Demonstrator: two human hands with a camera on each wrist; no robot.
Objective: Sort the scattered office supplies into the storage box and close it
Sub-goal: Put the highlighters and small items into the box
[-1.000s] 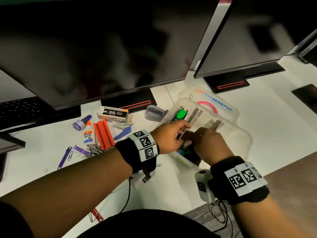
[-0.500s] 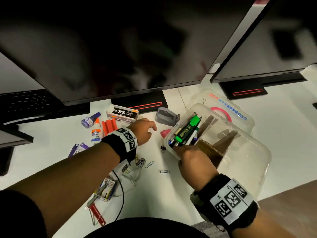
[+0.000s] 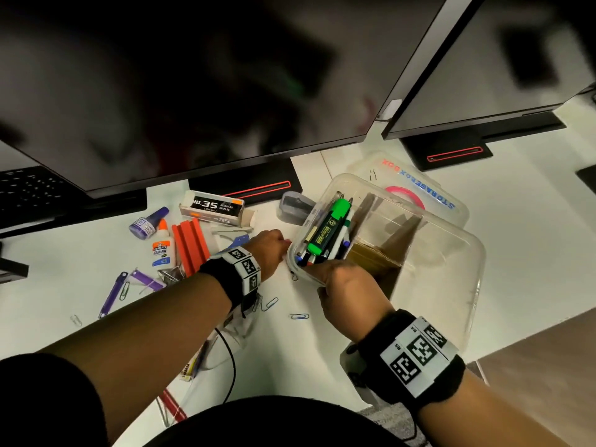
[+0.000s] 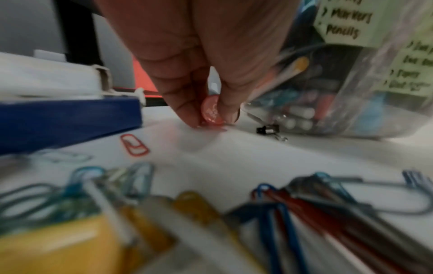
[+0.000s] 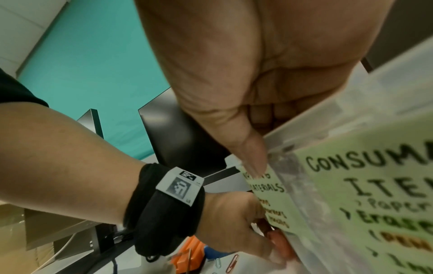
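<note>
The clear storage box [image 3: 445,259] stands open on the white desk, with cardboard dividers inside. A green highlighter [image 3: 329,225] and pens lie in its left compartment. My right hand [image 3: 322,272] grips the box's near-left rim, thumb [image 5: 255,163] outside on the green label and fingers inside. My left hand [image 3: 283,245] is down on the desk just left of that corner. In the left wrist view, my left hand [image 4: 208,118] pinches a small pink eraser [image 4: 211,111] that touches the desk. The same eraser [image 5: 279,239] shows against the box wall in the right wrist view.
The lid [image 3: 419,185] lies behind the box. Left of the box lie a staples box [image 3: 213,208], glue bottle [image 3: 163,245], purple ink bottle [image 3: 146,222], orange strips [image 3: 190,246], a grey holder [image 3: 295,204], purple fasteners [image 3: 113,293] and paper clips [image 3: 269,303]. A black binder clip [image 4: 269,129] sits by the box.
My left hand left the pens in the box, swung out over the desk, then came down on the pink eraser beside the box's corner. My right hand shifted to the box's near rim.
</note>
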